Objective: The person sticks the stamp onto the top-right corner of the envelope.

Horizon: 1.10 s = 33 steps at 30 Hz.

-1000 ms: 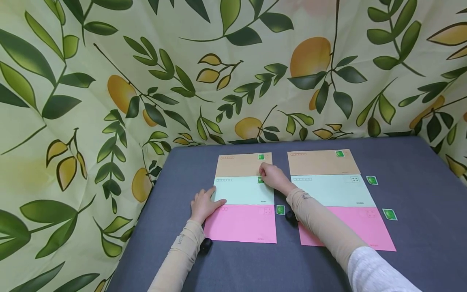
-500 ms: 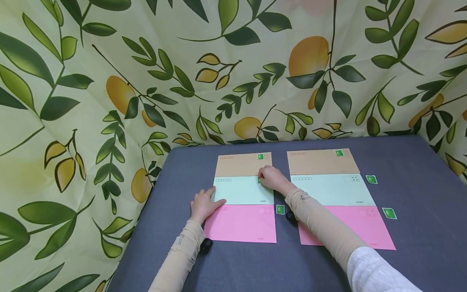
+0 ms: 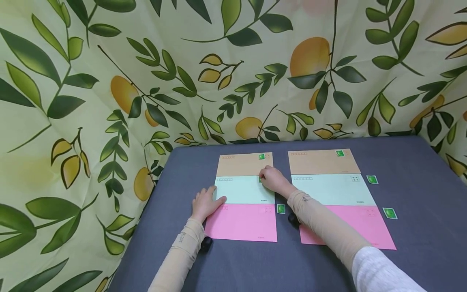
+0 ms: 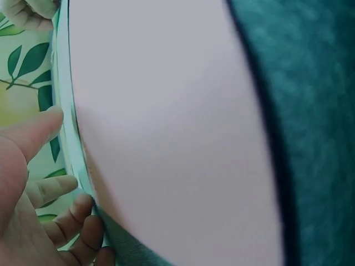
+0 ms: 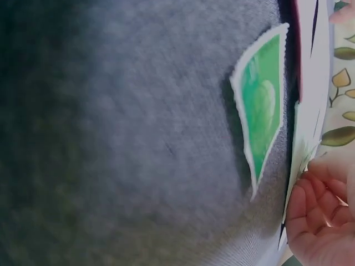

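Note:
My right hand (image 3: 274, 179), fingers curled, pinches a small green postage stamp (image 3: 260, 180) at the upper right corner of the mint envelope (image 3: 242, 190) in the left column. Most of that stamp is hidden under the fingers. In the right wrist view the thumb and index fingertip of the right hand (image 5: 321, 208) meet close over the paper. My left hand (image 3: 205, 205) rests with spread fingers on the left edge of the same column, its thumb reaching over the border between the mint and pink envelopes (image 3: 240, 225). The tan envelope (image 3: 237, 165) above bears a green stamp (image 3: 261, 156).
To the right lies a second column of tan (image 3: 317, 164), mint (image 3: 328, 190) and pink envelopes (image 3: 350, 223). Its tan one carries a stamp (image 3: 340, 153). Loose stamps lie between the columns (image 3: 280, 209) and right of the second one (image 3: 372, 179). A patterned curtain (image 3: 219, 81) hangs behind the table.
The right hand has shifted slightly at the stamp, covering more of it than a second ago. The left hand stays in place; the view tilts a little.

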Available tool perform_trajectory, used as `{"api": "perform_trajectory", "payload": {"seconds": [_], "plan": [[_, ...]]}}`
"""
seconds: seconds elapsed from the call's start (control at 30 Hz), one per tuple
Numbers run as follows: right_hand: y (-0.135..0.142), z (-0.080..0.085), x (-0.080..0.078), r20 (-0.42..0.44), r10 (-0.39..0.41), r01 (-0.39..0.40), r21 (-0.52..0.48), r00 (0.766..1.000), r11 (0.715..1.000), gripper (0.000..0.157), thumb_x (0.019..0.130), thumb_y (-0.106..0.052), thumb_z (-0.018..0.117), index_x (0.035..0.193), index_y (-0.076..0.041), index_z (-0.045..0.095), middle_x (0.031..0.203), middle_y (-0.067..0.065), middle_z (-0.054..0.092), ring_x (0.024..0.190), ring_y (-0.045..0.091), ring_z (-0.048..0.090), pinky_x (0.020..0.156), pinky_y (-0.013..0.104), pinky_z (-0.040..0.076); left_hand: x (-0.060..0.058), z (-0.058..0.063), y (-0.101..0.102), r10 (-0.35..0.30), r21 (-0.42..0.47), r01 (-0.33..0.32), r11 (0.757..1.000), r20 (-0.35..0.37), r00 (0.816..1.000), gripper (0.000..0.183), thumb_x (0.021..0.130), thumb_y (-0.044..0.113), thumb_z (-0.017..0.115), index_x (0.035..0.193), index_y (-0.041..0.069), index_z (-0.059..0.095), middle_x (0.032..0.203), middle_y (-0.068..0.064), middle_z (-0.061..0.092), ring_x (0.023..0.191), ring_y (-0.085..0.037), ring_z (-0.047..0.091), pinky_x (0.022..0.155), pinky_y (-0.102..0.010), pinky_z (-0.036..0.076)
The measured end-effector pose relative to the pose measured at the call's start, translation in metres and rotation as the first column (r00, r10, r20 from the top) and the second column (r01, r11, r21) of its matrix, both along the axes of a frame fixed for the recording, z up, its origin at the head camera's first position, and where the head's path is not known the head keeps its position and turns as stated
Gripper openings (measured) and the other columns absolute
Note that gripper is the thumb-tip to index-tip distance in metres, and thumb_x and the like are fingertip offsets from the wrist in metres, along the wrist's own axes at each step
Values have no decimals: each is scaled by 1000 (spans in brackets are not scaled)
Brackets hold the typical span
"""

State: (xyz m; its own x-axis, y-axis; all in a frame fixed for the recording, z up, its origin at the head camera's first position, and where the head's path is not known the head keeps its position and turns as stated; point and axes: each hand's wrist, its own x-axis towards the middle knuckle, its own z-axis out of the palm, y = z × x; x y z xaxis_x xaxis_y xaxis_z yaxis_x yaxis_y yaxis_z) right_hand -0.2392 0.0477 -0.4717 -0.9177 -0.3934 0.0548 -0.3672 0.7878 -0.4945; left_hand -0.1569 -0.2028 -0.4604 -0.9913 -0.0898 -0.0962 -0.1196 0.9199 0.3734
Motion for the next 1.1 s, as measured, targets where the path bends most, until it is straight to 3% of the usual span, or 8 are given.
{"api": "perform_trajectory", "payload": {"seconds": [0.2, 0.53, 0.83, 1.1], "plan": [[7, 4, -1, 7, -50, 51, -65, 999, 997, 15, 87, -5, 57, 97, -2, 67, 93, 12, 63, 79, 20, 56, 74, 35, 49, -5, 5, 3, -23, 19, 24, 1000, -34, 999, 56, 85, 42, 62, 130, 11, 53, 118, -20, 57, 104, -36, 54, 90, -55, 41], [22, 21, 2, 45, -45, 53, -185, 998, 981, 17, 89, -12, 57, 100, -3, 66, 95, 11, 63, 83, 21, 56, 71, 33, 48, -6, 18, 20, -75, -27, 72, 997, -140, 987, 48, 86, 41, 62, 122, 10, 60, 105, -14, 58, 95, -30, 56, 81, -48, 45], [54, 44, 17, 22, -78, 82, -244, 997, 966, 23, 90, -17, 58, 106, -2, 66, 97, 12, 64, 87, 24, 58, 78, 39, 50, -6, 42, 64, -182, 32, 194, 981, -226, 957, 44, 87, 40, 61, 120, 11, 62, 96, -9, 60, 84, -21, 57, 72, -37, 43], [91, 46, 30, 24, -125, 127, -270, 992, 954, 23, 91, -16, 57, 107, -1, 65, 101, 13, 65, 90, 25, 57, 77, 37, 48, -1, 51, 108, -274, 55, 296, 954, -246, 930, 41, 88, 42, 60, 119, 15, 63, 95, -6, 61, 83, -16, 56, 72, -30, 41]]}}
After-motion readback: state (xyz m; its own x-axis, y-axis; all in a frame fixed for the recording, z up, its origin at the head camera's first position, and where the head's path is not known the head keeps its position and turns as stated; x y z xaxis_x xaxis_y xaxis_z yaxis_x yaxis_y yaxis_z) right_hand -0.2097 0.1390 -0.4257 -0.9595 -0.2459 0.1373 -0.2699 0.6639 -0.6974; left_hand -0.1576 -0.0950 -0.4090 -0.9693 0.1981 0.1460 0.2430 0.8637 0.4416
